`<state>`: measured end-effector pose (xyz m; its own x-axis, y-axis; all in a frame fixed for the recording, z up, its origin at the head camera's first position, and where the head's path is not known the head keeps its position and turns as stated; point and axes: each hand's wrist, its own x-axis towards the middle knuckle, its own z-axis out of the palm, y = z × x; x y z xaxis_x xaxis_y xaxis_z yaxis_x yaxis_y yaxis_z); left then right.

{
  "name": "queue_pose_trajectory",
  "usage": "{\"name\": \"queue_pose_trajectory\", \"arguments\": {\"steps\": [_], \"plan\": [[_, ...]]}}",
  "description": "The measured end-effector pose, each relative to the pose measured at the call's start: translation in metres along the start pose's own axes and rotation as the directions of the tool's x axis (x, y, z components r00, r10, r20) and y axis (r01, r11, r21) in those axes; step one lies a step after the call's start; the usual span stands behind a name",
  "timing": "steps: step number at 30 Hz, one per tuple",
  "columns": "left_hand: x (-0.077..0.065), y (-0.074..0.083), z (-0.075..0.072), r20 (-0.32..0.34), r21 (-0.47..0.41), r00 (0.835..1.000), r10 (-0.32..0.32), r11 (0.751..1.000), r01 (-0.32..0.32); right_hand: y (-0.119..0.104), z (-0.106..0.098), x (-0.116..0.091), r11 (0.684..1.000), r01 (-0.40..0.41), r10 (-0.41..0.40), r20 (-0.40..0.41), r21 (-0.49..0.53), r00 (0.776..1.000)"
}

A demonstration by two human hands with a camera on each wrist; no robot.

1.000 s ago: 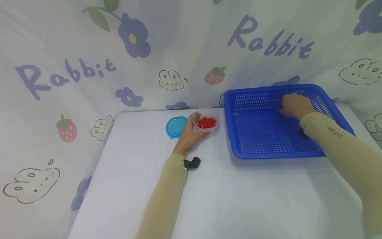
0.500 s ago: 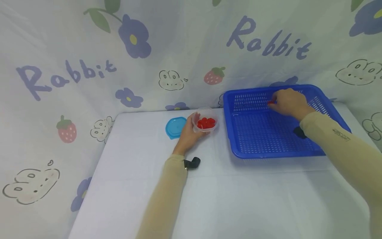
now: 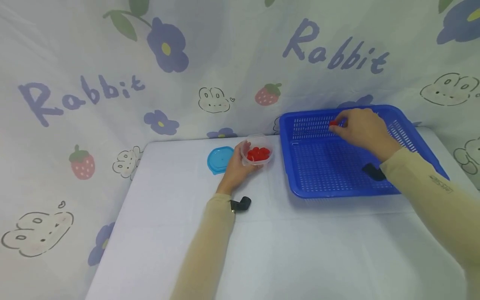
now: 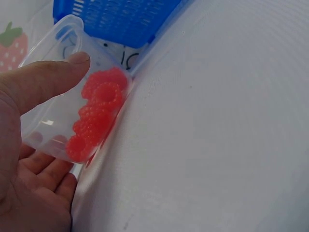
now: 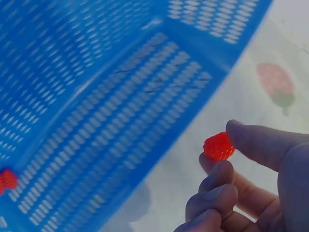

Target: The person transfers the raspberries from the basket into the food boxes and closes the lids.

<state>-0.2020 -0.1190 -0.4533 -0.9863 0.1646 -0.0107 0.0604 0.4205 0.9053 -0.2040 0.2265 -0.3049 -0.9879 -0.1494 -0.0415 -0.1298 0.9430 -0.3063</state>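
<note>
My left hand (image 3: 235, 171) holds a clear plastic container (image 4: 53, 116) at the table's back, thumb over its wall and fingers around its far side. Several red raspberries (image 4: 96, 116) lie at the container's bottom. Over the back of the blue basket (image 3: 348, 194), my right hand (image 3: 363, 130) pinches a single raspberry (image 5: 218, 146) between thumb and forefinger, its other fingers curled. In the right wrist view, another raspberry (image 5: 7, 181) shows in the basket at the left edge; in the head view the hand and arm cover that part.
A light blue lid (image 3: 218, 160) lies on the white table (image 3: 168, 196), just left of the left hand. Behind stands a printed curtain (image 3: 228, 50) with rabbits and flowers. The basket's near wall rises to the right of the container.
My right hand has come up from inside the basket and moved left, with a raspberry now showing between its fingertips. The left hand and container stay put.
</note>
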Motion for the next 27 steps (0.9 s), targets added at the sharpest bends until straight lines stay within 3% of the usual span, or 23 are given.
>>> {"name": "queue_pose_trajectory", "arguments": {"steps": [14, 27], "plan": [[0.001, 0.0, 0.001, -0.002, 0.018, 1.0, -0.001, 1.0, 0.001, -0.035, 0.004, -0.038, 0.979, 0.11, -0.084, -0.156, 0.17, 0.984], [0.001, 0.002, 0.0, -0.012, 0.039, 1.0, 0.006, 0.999, -0.005, -0.065, 0.019, -0.06, 0.94, 0.145, -0.055, -0.282, 0.309, 0.958]]}}
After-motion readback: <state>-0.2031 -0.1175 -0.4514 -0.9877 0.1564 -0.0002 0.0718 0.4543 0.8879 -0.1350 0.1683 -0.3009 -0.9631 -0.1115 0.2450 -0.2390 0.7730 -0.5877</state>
